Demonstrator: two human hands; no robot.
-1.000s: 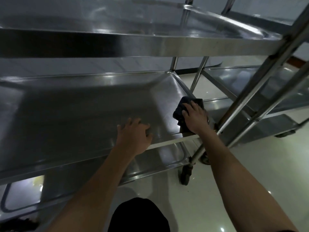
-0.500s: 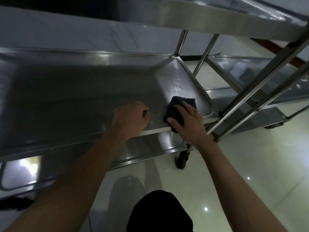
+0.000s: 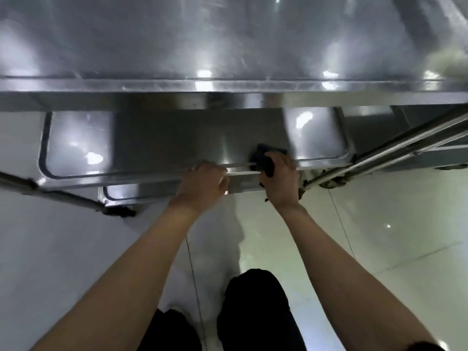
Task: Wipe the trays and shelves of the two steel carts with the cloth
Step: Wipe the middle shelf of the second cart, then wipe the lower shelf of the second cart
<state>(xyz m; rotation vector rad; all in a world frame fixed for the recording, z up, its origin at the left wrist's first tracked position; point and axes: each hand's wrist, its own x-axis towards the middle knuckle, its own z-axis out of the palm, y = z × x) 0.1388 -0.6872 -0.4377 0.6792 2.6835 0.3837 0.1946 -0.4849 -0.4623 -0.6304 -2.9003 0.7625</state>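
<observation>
I look straight down over the steel cart. Its top tray (image 3: 228,46) fills the upper half of the view. Below it, the middle shelf (image 3: 164,140) shows its front rim. My right hand (image 3: 281,181) grips a dark cloth (image 3: 266,154) bunched against that rim, near the shelf's right end. My left hand (image 3: 200,186) sits just left of it, fingers curled over the same rim. A corner of the bottom shelf (image 3: 119,195) peeks out underneath.
Slanted steel posts (image 3: 405,143) run along the right, with part of the second cart (image 3: 417,160) behind them. Another post (image 3: 63,196) crosses at the left. A castor (image 3: 331,182) sits near my right hand. Glossy floor and my dark-trousered legs lie below.
My head has risen and tipped down, so the top tray now covers most of the middle shelf. The right hand drew the cloth back from the shelf surface to its front rim.
</observation>
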